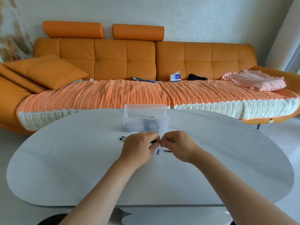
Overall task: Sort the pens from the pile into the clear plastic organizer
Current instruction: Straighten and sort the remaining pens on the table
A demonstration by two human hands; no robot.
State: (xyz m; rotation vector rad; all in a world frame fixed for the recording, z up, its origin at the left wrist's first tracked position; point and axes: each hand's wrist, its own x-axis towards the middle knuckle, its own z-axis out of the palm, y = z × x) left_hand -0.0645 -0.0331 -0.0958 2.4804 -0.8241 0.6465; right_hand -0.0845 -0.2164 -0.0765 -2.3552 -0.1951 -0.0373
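Pens (158, 151) lie piled on the white table (65, 159), their long axes running 9 to 3 o'clock. Over them the left hand (139, 146) and right hand (178, 145) curl fingertips together, seemingly pinching one of the pens. At 12 o'clock, near both hands alike, stands the clear plastic organizer (145, 118).

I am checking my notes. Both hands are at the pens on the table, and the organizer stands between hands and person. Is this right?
Not quite. In the head view the organizer stands beyond the hands, toward the sofa, not between them and the person. The rest holds: left hand and right hand are at the pens on the table.
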